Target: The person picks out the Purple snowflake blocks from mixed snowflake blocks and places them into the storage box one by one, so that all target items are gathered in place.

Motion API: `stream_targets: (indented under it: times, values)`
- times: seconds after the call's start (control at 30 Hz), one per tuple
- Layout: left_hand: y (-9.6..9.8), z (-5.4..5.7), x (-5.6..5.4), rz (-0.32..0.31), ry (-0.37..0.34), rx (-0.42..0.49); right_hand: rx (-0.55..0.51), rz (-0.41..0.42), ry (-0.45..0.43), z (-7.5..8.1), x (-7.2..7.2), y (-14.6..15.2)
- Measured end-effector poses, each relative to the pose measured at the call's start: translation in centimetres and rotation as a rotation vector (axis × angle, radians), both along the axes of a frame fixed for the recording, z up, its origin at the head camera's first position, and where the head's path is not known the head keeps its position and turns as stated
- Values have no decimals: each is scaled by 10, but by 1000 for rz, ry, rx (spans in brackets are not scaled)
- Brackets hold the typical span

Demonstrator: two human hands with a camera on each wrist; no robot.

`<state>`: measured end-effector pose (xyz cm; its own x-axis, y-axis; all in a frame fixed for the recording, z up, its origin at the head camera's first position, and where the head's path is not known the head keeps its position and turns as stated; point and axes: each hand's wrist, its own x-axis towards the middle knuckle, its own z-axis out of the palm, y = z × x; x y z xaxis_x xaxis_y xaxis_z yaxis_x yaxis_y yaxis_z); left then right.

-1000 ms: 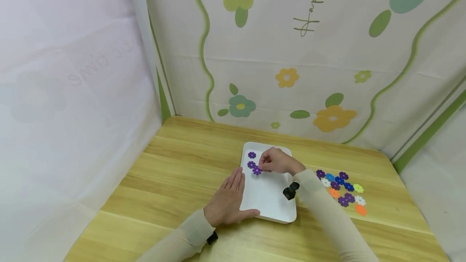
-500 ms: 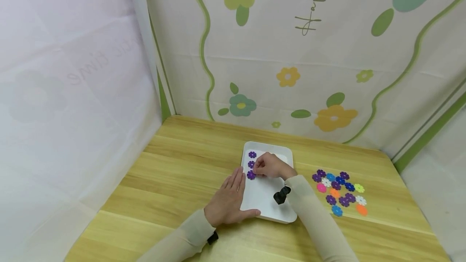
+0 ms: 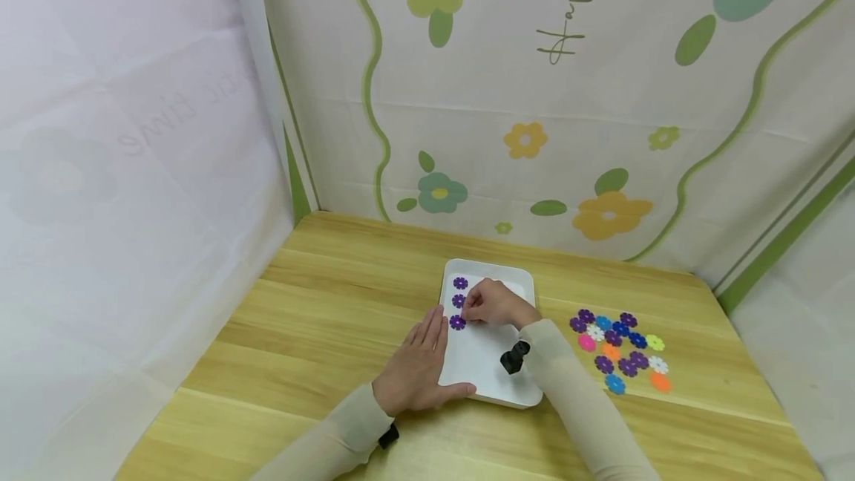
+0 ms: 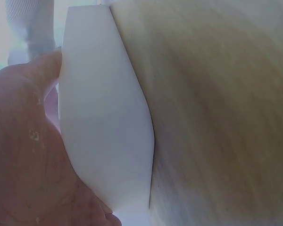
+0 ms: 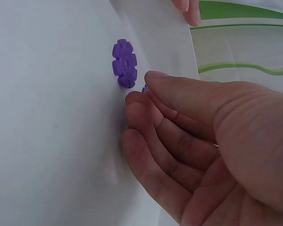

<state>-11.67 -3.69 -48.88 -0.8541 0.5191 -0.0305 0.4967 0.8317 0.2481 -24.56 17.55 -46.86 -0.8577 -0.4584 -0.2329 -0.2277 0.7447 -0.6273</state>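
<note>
A white rectangular tray (image 3: 493, 370) lies on the wooden table. Three purple flower-shaped discs stand in a column along its left side; the nearest purple disc (image 3: 457, 323) lies flat. My right hand (image 3: 494, 304) is over the tray, its fingers curled. In the right wrist view, its thumb and index fingertips are close beside the purple disc (image 5: 125, 63), not around it. A sliver of purple shows behind them. My left hand (image 3: 414, 370) rests against the tray's left side with straight fingers, its thumb along the near edge. The left wrist view shows the tray's outer wall (image 4: 101, 103).
Right of the tray, several loose flower discs (image 3: 612, 338) in purple, blue, white, pink, orange and yellow-green are spread on the table (image 3: 320, 303). A patterned cloth (image 3: 467, 95) hangs behind, with another cloth (image 3: 133, 169) at the left.
My right hand has moved left and a little nearer me, bringing the third purple disc into the column below the other two; the fingers no longer hold it. The left hand stays at the tray.
</note>
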Motion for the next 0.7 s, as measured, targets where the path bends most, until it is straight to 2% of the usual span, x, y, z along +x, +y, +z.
stream_targets:
  times: [0.13,0.3,0.5,0.7]
  values:
    - [0,1,0,3,-8,9,31,9,40,11,2,9]
    - [-1,-1,0,13,-20,16,56,59,109,27,7,32]
    - [-1,-1,1,11,-23,15,51,47,125,46,19,73]
    - [-1,0,1,6,-29,31,68,17,139,52,28,123]
